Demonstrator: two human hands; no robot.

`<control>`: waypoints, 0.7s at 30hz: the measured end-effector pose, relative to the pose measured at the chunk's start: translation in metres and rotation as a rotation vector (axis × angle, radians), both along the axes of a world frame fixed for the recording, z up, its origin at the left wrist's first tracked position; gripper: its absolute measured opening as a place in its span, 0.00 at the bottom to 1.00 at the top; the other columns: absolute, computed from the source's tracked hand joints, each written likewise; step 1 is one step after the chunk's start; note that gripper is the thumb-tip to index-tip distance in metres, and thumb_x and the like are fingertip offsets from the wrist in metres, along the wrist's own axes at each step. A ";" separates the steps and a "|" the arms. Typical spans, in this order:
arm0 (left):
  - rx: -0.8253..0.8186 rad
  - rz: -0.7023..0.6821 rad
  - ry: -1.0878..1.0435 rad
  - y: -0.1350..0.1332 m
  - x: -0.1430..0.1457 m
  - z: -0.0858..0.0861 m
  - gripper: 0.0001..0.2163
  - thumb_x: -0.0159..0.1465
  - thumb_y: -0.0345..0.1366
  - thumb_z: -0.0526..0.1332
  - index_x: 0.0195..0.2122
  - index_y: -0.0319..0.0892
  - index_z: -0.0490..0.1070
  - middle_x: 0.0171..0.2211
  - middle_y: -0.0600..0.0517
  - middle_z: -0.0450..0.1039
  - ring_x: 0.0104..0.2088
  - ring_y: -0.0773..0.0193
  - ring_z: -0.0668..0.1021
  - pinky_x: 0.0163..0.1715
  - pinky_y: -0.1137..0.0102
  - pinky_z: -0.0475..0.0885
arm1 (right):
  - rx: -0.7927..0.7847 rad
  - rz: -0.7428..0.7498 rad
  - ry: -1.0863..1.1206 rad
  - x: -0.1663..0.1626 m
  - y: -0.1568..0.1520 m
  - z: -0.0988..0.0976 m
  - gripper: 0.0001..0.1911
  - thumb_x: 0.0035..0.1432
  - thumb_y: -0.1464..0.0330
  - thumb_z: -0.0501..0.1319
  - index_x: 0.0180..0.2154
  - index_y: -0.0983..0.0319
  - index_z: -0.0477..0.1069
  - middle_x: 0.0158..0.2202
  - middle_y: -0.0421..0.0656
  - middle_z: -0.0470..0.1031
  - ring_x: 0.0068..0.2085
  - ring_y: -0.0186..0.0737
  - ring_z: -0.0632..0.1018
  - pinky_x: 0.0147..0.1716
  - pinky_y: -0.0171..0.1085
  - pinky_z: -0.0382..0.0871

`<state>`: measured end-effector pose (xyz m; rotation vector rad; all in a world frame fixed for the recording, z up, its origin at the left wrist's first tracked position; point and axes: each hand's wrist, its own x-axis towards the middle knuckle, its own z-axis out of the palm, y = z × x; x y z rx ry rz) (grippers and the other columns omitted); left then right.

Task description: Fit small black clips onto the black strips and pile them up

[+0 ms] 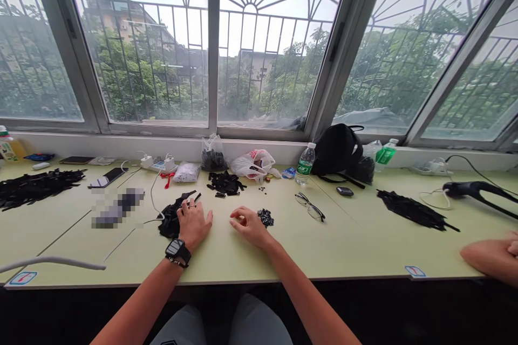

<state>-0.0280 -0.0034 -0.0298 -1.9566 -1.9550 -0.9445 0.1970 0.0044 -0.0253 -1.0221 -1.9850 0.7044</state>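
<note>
**Both hands resting among black pieces**

The left hand (194,223) is lying flat and released, its fingers touching the edge of a heap of black strips (170,221) that is spreading out to its left. The right hand (249,226) is curling its fingers loosely, with a small cluster of black bits (266,218) sitting just right of its fingertips. Whether it is pinching one, I cannot tell. Glasses (309,206) are lying farther right of that hand, well apart

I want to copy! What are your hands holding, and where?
Left hand lies flat on black strips, gripping nothing. Right hand curls beside small black bits; hold cannot be told.
</note>
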 end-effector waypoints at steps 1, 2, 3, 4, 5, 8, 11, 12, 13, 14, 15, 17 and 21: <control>-0.006 0.009 0.013 -0.001 0.000 0.001 0.14 0.64 0.46 0.61 0.43 0.41 0.75 0.52 0.32 0.74 0.60 0.29 0.65 0.53 0.39 0.64 | -0.004 0.007 0.003 0.000 0.000 0.000 0.06 0.61 0.66 0.64 0.39 0.61 0.78 0.44 0.45 0.76 0.34 0.35 0.76 0.36 0.35 0.72; -0.008 0.012 0.020 -0.002 0.000 0.003 0.15 0.65 0.45 0.60 0.43 0.40 0.74 0.51 0.32 0.74 0.59 0.29 0.66 0.52 0.38 0.64 | -0.009 0.012 0.007 0.000 0.000 0.000 0.06 0.61 0.67 0.64 0.39 0.61 0.78 0.43 0.45 0.75 0.34 0.35 0.76 0.36 0.35 0.71; -0.003 0.010 0.019 -0.003 0.000 0.005 0.15 0.65 0.45 0.60 0.44 0.39 0.74 0.50 0.32 0.74 0.59 0.29 0.66 0.52 0.38 0.64 | -0.014 0.016 0.010 0.000 0.000 0.000 0.06 0.61 0.67 0.64 0.39 0.61 0.77 0.43 0.45 0.75 0.34 0.36 0.76 0.35 0.35 0.71; 0.009 0.003 0.010 -0.004 0.000 0.007 0.14 0.65 0.44 0.59 0.45 0.39 0.74 0.50 0.32 0.74 0.58 0.30 0.66 0.52 0.38 0.64 | -0.018 0.017 0.011 0.000 0.000 0.000 0.06 0.61 0.67 0.64 0.39 0.61 0.77 0.43 0.45 0.75 0.34 0.35 0.76 0.35 0.35 0.71; 0.030 -0.012 -0.009 -0.005 0.000 0.010 0.14 0.66 0.43 0.59 0.46 0.40 0.74 0.51 0.33 0.74 0.58 0.30 0.66 0.52 0.38 0.63 | -0.020 0.017 0.011 0.000 0.000 0.000 0.05 0.61 0.68 0.64 0.39 0.61 0.77 0.43 0.45 0.75 0.34 0.35 0.75 0.35 0.35 0.71; 0.119 -0.135 -0.126 -0.006 0.001 0.017 0.14 0.66 0.38 0.59 0.50 0.41 0.74 0.52 0.36 0.74 0.58 0.32 0.67 0.53 0.38 0.64 | -0.015 0.009 0.001 -0.001 0.000 -0.001 0.05 0.61 0.68 0.63 0.39 0.61 0.77 0.42 0.45 0.75 0.34 0.36 0.76 0.35 0.36 0.71; 0.143 -0.308 -0.184 -0.006 0.004 0.022 0.12 0.66 0.33 0.59 0.49 0.45 0.75 0.49 0.42 0.77 0.55 0.42 0.72 0.56 0.46 0.68 | -0.009 0.001 0.010 -0.002 0.000 0.000 0.09 0.61 0.69 0.62 0.43 0.60 0.76 0.42 0.45 0.77 0.37 0.38 0.77 0.37 0.37 0.72; 0.134 -0.366 -0.181 -0.006 0.005 0.022 0.11 0.66 0.31 0.58 0.47 0.46 0.76 0.47 0.44 0.78 0.53 0.46 0.74 0.56 0.50 0.69 | -0.012 0.003 0.022 -0.002 0.000 0.000 0.11 0.61 0.69 0.62 0.46 0.60 0.75 0.43 0.45 0.77 0.37 0.38 0.78 0.37 0.37 0.73; 0.122 -0.421 -0.174 -0.006 0.006 0.022 0.11 0.66 0.30 0.58 0.45 0.47 0.76 0.46 0.47 0.79 0.51 0.50 0.76 0.55 0.54 0.71 | -0.017 0.008 0.037 -0.002 -0.001 0.001 0.14 0.61 0.69 0.62 0.49 0.60 0.74 0.44 0.45 0.77 0.37 0.37 0.78 0.37 0.37 0.73; 0.110 -0.473 -0.169 -0.006 0.008 0.021 0.11 0.66 0.28 0.58 0.44 0.48 0.76 0.44 0.48 0.79 0.49 0.53 0.77 0.53 0.57 0.73 | -0.020 0.012 0.052 -0.003 -0.001 0.002 0.17 0.61 0.69 0.61 0.52 0.59 0.73 0.45 0.45 0.77 0.37 0.37 0.78 0.37 0.37 0.74; 0.099 -0.521 -0.167 -0.006 0.009 0.020 0.11 0.65 0.27 0.58 0.42 0.48 0.77 0.43 0.49 0.80 0.48 0.54 0.78 0.52 0.59 0.74 | -0.025 0.018 0.066 -0.003 -0.002 0.003 0.19 0.61 0.68 0.61 0.54 0.58 0.71 0.45 0.45 0.77 0.37 0.37 0.78 0.37 0.37 0.74; 0.076 -0.596 -0.159 -0.006 0.011 0.018 0.13 0.64 0.24 0.58 0.41 0.48 0.78 0.41 0.50 0.80 0.46 0.56 0.79 0.49 0.61 0.75 | -0.035 0.032 0.087 -0.003 -0.003 0.005 0.22 0.60 0.69 0.61 0.57 0.57 0.69 0.45 0.45 0.77 0.37 0.37 0.78 0.36 0.36 0.74; 0.035 -0.681 -0.038 -0.009 0.015 0.018 0.15 0.64 0.22 0.56 0.40 0.48 0.79 0.41 0.49 0.81 0.45 0.54 0.79 0.48 0.57 0.74 | -0.078 0.083 0.127 -0.003 -0.002 0.006 0.23 0.60 0.69 0.61 0.58 0.57 0.69 0.41 0.43 0.79 0.36 0.37 0.79 0.35 0.35 0.74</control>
